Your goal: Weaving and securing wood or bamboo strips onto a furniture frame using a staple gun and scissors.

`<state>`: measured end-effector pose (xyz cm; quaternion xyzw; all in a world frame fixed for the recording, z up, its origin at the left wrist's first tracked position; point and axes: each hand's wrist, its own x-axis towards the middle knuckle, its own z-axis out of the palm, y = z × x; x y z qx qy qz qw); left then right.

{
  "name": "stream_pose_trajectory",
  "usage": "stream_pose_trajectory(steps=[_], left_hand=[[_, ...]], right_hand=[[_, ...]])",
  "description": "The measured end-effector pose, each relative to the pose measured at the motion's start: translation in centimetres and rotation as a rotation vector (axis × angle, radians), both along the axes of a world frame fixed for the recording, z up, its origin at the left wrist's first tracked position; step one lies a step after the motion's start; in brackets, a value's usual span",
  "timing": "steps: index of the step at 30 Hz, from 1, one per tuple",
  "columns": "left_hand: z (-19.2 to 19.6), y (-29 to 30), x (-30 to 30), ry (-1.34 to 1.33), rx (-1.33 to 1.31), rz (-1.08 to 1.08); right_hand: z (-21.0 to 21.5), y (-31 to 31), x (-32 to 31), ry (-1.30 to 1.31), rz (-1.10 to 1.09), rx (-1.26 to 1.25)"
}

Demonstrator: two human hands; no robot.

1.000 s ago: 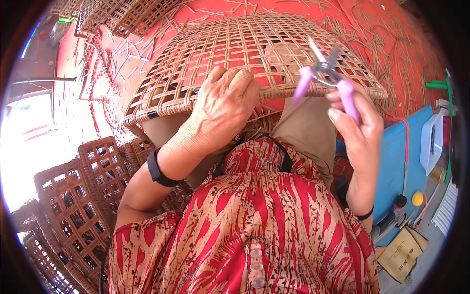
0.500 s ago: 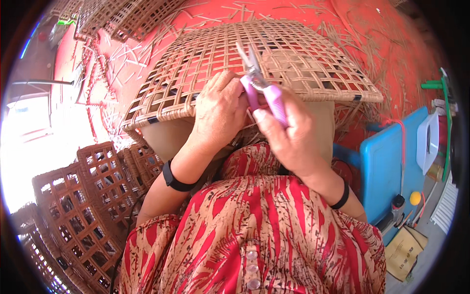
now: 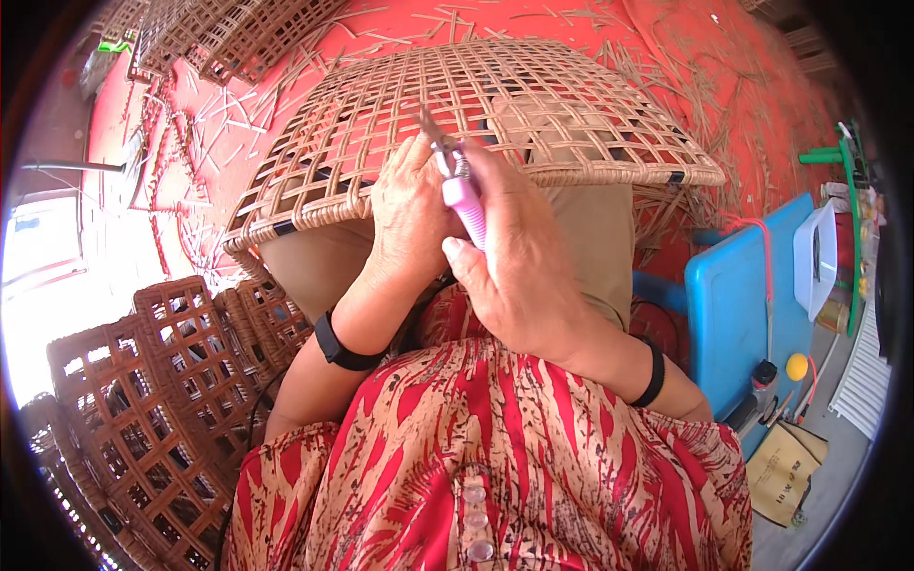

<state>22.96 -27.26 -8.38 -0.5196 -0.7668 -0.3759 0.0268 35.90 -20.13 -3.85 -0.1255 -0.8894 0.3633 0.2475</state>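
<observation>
An openwork woven basket (image 3: 590, 124) of tan strips lies across my lap, its bound near rim facing me. My left hand (image 3: 407, 214) is closed over that rim near its middle, its fingertips mostly hidden. Right beside it, my right hand (image 3: 524, 252) grips pruning shears (image 3: 464, 195) with pink-purple handles. Their handles are squeezed together and the metal blades point away from me over the rim, next to my left knuckles. Whether a strip sits between the blades I cannot make out.
More woven baskets (image 3: 124, 409) stand stacked at the left, others (image 3: 228, 38) at the far left. Cut strips (image 3: 228, 119) litter the red floor covering (image 3: 381, 29). At the right are a blue plastic stool (image 3: 738, 305), a white tray (image 3: 817, 262), a yellow ball (image 3: 797, 366) and a brown paper packet (image 3: 783, 471).
My right hand has moved left, against my left hand, and the shears' spread handles and blades have come together. My left hand keeps its place on the rim.
</observation>
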Motion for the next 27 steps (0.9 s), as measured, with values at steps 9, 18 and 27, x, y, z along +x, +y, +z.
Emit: stream_pose_trajectory(steps=[9, 18, 27], left_hand=[[1.8, 1.0, -0.4, -0.239, -0.139, -0.065], [2.7, 2.3, -2.8, -0.338, -0.212, -0.169], [2.1, 2.2, -3.4, -0.529, -0.187, -0.217]], right_hand=[[2.9, 3.8, 2.3, -0.196, -0.096, -0.455], [4.4, 13.2, 3.8, -0.575, 0.121, 0.264], [4.1, 15.0, 0.1, -0.702, 0.355, 0.204]])
